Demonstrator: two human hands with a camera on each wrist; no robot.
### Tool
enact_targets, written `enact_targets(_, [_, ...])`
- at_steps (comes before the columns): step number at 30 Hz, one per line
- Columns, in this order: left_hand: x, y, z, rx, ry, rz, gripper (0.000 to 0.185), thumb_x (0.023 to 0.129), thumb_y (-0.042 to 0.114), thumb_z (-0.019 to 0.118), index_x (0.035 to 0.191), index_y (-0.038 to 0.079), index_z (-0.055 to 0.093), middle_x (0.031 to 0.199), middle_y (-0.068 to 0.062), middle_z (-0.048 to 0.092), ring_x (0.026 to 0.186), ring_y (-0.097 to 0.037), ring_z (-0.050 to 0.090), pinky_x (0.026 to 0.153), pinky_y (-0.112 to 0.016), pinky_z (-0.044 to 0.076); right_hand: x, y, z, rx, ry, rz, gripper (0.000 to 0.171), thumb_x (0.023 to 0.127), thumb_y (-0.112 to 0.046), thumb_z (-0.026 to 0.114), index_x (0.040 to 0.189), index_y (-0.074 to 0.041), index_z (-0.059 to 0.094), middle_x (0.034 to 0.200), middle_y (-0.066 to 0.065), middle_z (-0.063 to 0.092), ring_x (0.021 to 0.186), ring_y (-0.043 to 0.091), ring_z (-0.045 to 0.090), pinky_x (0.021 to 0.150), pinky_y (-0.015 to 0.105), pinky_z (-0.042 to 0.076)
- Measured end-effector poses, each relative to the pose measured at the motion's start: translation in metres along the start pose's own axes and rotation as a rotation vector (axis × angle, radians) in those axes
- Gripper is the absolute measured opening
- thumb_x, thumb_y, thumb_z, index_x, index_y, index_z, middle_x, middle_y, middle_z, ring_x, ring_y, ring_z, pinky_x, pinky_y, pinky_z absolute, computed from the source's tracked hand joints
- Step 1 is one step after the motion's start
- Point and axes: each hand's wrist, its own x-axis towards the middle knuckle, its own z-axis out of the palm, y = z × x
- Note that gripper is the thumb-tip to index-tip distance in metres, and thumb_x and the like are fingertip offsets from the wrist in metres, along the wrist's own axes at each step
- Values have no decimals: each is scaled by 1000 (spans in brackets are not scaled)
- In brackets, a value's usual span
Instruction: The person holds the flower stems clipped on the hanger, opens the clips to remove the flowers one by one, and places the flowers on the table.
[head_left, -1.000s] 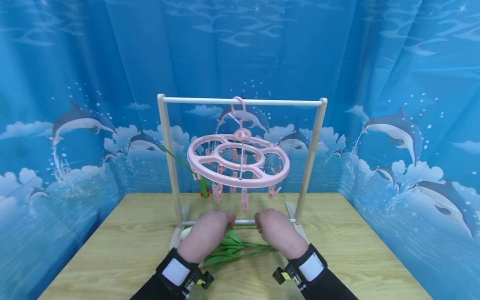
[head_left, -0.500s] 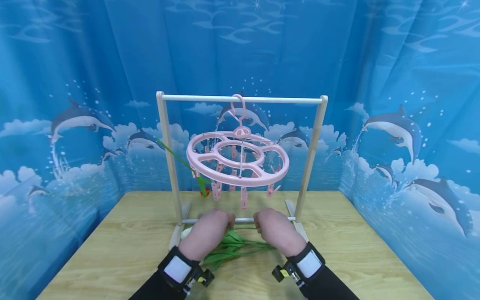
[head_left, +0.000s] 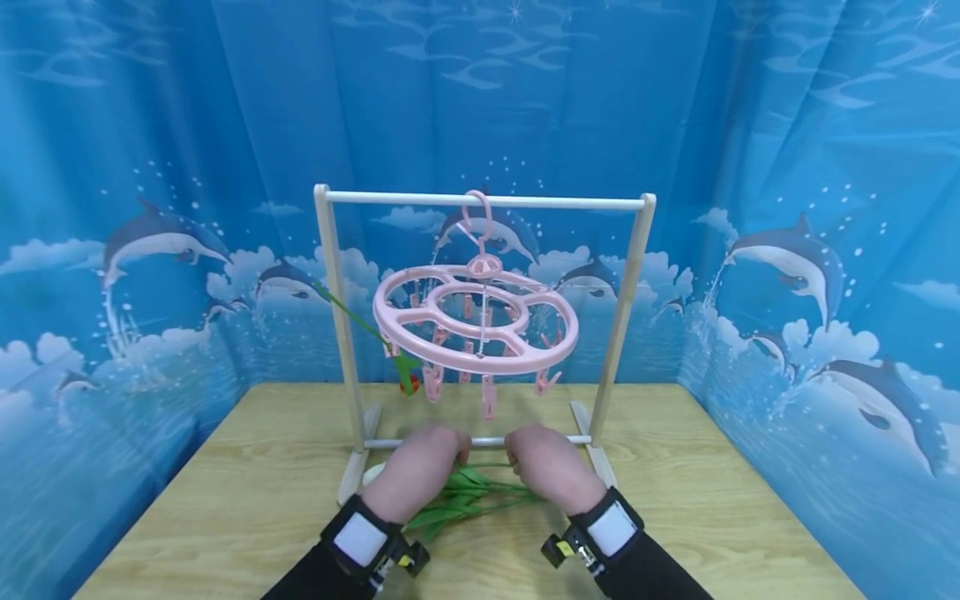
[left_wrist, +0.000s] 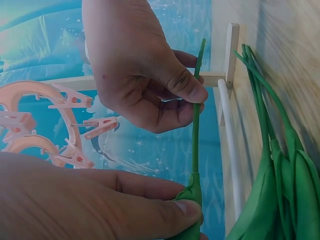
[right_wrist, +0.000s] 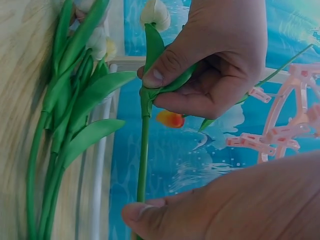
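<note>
Tulip (right_wrist: 145,112) readying seems the step: your left grip (head_left: 423,465) pinches its leaf base (left_wrist: 196,184), your right grip (head_left: 551,467) its stem (left_wrist: 195,142); next likely calls for a free pink clip (head_left: 488,400).

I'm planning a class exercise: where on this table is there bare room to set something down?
Free: the wooden tabletop left of the rack, out to the dolphin curtain, and likewise on the right. Crowded: the middle, where tulips lie by the rack's lower bar, below the left hand and right hand, with the pink clip hanger above.
</note>
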Motion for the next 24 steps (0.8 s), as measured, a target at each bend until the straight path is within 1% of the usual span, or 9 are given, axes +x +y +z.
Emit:
enact_targets(2, [1,0,3,6,4,8,25,97,-5,67,84,16,72,76,5,64,64,-8,49,57,-22,42,0,2,5,-16,20,-31,21,96,-2,77,80,-13,68,74,-6,65,62,6,52,56,22,46])
enact_targets(5, [2,-2,8,44,30,37,26,96,-5,66,79,14,70,68,8,53,61,-7,43,54,-21,36,1,3,12,-90,47,-77,26,95,2,73,77,-14,63,71,-5,62,60,7,50,54,22,43])
enact_targets(7, [2,-2,10,67,41,58,28,98,-4,66,76,13,69,65,9,46,58,-7,40,53,-21,32,2,3,15,-132,57,-88,29,95,3,71,75,-15,60,68,-5,59,59,7,48,52,23,41])
enact_targets(9, [3,-3,12,80,49,70,28,99,-2,66,76,13,69,64,10,46,57,-6,40,52,-20,32,3,3,17,-156,54,-76,30,96,2,69,74,-15,59,67,-5,55,58,8,46,51,23,40])
enact_targets(12, [4,-3,12,71,35,61,28,100,1,68,76,14,70,64,10,49,57,-5,43,52,-20,34,3,3,19,-152,38,-50,30,99,1,67,75,-15,60,66,-5,52,58,9,44,50,23,39])
enact_targets(14, [4,-3,13,63,25,52,27,100,1,68,76,15,70,65,9,52,58,-5,45,52,-20,37,3,3,20,-162,34,-50,27,100,-1,67,78,-14,62,67,-5,53,57,8,44,49,23,40])
enact_targets(19, [5,-2,17,21,0,23,30,103,4,66,74,15,69,63,9,49,56,-7,45,52,-22,37,1,4,23,-202,55,-91,21,101,-4,69,82,-12,65,67,-4,56,56,7,45,49,23,41])
enact_targets(22, [4,-2,18,15,5,22,32,103,4,65,73,13,67,61,8,44,55,-7,43,51,-22,34,1,4,25,-213,77,-125,21,100,-3,70,82,-12,66,67,-3,58,56,7,46,49,22,41])
enact_targets(24, [4,-3,20,22,17,32,32,102,2,65,72,13,66,60,9,41,54,-7,41,50,-21,32,2,5,27,-227,90,-141,21,100,-2,70,82,-12,66,66,-4,59,55,6,47,48,21,41])
